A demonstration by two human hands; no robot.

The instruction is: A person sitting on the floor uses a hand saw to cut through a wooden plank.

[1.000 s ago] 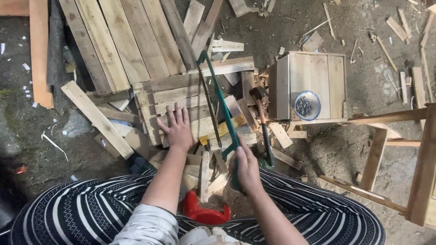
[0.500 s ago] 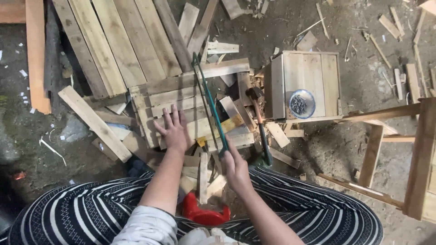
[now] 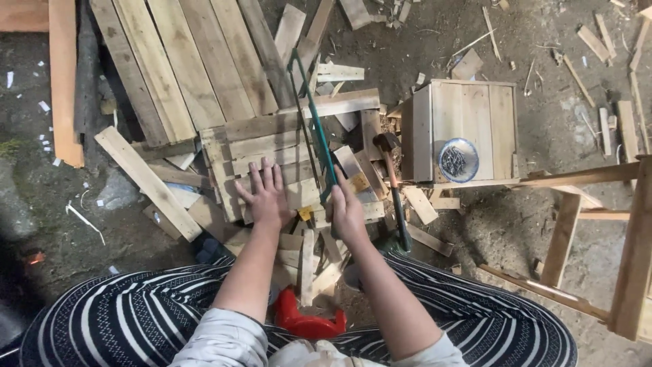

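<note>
Wooden offcuts litter the dirt floor [image 3: 61,224] around us. Our left hand [image 3: 266,194] presses flat, fingers spread, on a slatted pallet piece [image 3: 261,146]; our right hand [image 3: 346,211] grips the green saw [image 3: 316,126] crossing it (a crate [image 3: 468,115] stands just beside).
</note>
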